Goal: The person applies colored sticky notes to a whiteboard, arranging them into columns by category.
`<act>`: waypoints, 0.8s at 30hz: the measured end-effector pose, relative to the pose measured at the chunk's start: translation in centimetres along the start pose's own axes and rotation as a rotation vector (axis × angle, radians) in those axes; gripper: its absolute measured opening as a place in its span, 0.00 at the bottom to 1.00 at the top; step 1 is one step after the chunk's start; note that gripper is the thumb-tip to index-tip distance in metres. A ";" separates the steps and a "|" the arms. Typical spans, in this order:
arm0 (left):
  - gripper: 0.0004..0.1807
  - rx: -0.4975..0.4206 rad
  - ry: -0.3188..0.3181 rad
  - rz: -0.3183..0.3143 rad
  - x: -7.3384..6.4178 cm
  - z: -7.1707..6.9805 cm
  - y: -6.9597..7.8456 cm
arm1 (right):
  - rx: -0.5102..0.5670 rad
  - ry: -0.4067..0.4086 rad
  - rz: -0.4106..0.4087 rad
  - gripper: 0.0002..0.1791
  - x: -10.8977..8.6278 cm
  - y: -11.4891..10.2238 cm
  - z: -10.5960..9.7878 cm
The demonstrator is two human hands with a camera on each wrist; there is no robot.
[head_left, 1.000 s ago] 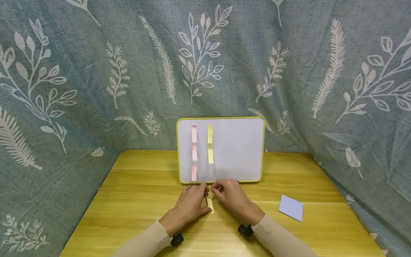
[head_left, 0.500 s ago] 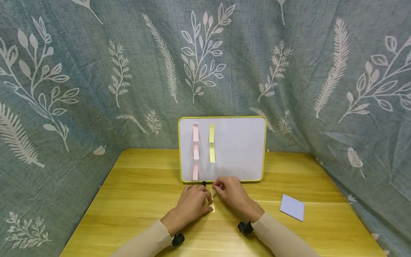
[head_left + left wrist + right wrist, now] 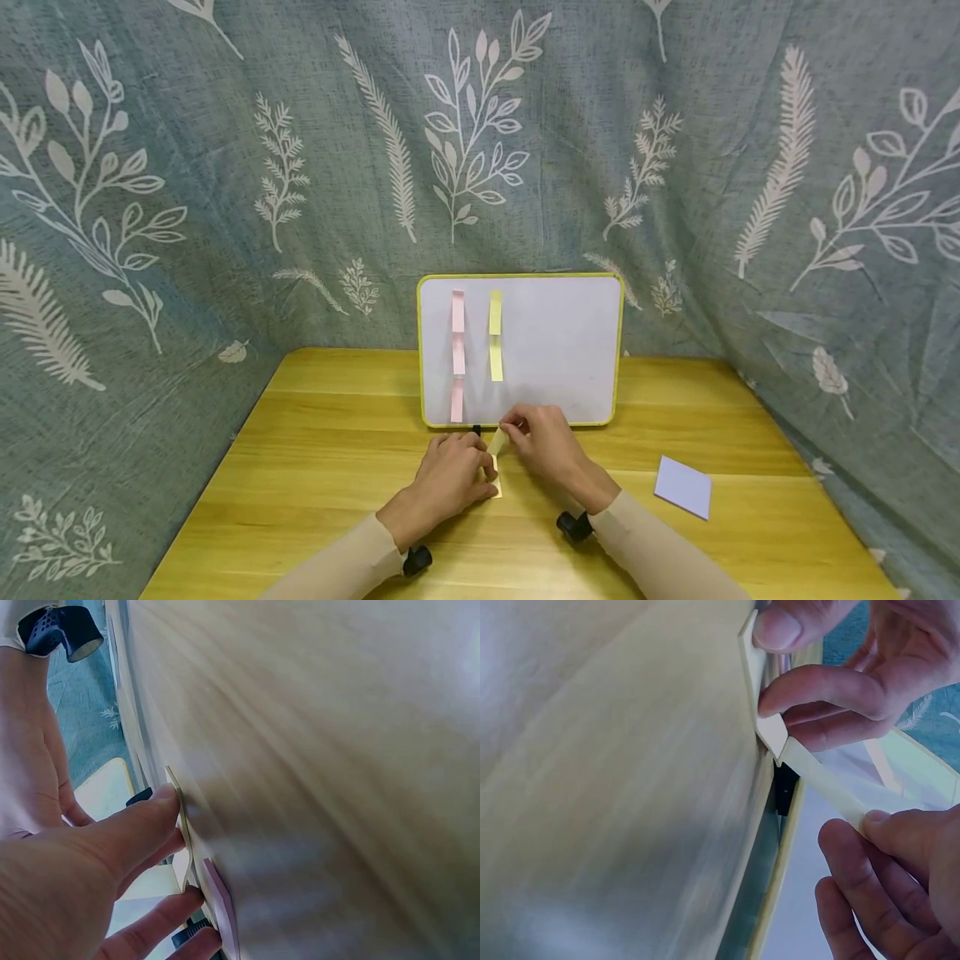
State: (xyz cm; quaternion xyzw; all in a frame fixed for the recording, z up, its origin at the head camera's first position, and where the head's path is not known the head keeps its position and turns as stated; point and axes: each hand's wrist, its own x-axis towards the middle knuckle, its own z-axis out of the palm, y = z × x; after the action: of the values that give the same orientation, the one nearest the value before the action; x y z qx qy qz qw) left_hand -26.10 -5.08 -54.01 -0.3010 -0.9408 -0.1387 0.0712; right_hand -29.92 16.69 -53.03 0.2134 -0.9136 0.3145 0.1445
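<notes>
My left hand (image 3: 448,471) holds a narrow pale-yellow sticky note pad (image 3: 751,664) against the wooden table, thumb on its near end and index finger farther along. The thumb and index finger of my right hand (image 3: 546,442) pinch the free end of the pad's top sheet (image 3: 825,784). That sheet slants up from the pad's far end, its other end still joined there. In the head view the left fingers cover part of the pad.
Just beyond the hands, a yellow-rimmed whiteboard (image 3: 555,350) stands upright, bearing a column of pink strips (image 3: 457,312) and a column of yellow strips (image 3: 496,312). A lilac note pad (image 3: 682,487) lies on the table (image 3: 315,500) at right. Patterned curtain (image 3: 480,125) surrounds the table.
My right hand has risen slightly toward the whiteboard, lifting the sheet's free end so more of it shows extended. The left hand shifted slightly along the pad, then stayed put.
</notes>
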 end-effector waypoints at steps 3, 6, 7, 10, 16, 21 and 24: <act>0.08 -0.002 -0.002 -0.005 0.0 0.0 0.1 | 0.004 0.027 0.023 0.05 0.0 -0.1 -0.1; 0.08 -0.010 -0.006 -0.012 -0.1 0.1 0.1 | 0.028 0.054 0.036 0.05 0.0 -0.2 -0.3; 0.08 -0.010 -0.007 -0.014 -0.1 0.1 0.1 | 0.038 0.061 0.037 0.05 0.0 -0.2 -0.3; 0.08 -0.010 -0.007 -0.017 -0.1 0.1 0.1 | 0.063 0.077 0.029 0.05 -0.2 -0.3 -0.5; 0.08 -0.010 0.000 -0.011 -0.1 0.1 0.1 | 0.062 0.082 0.019 0.04 -0.4 -0.3 -0.8; 0.08 -0.018 -0.008 -0.002 -0.1 -0.1 0.1 | 0.066 0.099 0.010 0.05 -0.6 -0.4 -1.0; 0.08 -0.026 -0.018 0.007 -0.1 -0.2 0.1 | 0.074 0.122 -0.002 0.05 -0.7 -0.4 -1.0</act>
State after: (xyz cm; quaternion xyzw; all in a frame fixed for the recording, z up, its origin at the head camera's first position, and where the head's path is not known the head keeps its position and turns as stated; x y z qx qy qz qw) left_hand -25.97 -5.13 -53.81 -0.3062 -0.9385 -0.1479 0.0594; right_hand -28.98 17.29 -52.35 0.2000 -0.8906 0.3604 0.1920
